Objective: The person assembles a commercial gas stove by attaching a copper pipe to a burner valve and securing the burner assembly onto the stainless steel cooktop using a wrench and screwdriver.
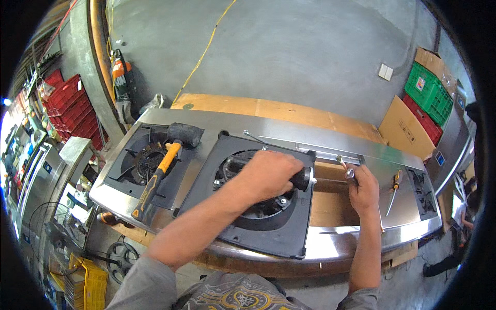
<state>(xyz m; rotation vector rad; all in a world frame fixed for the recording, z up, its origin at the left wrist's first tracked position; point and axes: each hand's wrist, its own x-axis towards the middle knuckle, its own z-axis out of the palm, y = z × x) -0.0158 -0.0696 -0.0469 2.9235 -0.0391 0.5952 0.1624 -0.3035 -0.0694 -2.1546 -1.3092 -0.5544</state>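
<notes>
A square black burner plate [258, 235] lies on a stainless steel stove top [206, 165], its underside fittings facing up. My left hand [271, 175] is closed over the burner, fingers curled beside a black cylindrical part [301, 179] at the plate's right edge; what they grip is hidden. My right hand [363, 188] is wrapped round a slim metal tool [350, 174] above the rectangular opening [336, 201]. A thin metal wrench [253, 136] rests at the plate's far edge. Left of the plate lies a mallet [168, 160] with a black head and yellow-black handle.
A screwdriver [394, 188] with an orange-black handle lies on the right of the stove top. Burner recesses show at the left [142, 165] and right [423, 194]. Red crates [70, 106], a green crate [428, 92] and a cardboard sheet [405, 129] stand around the stove.
</notes>
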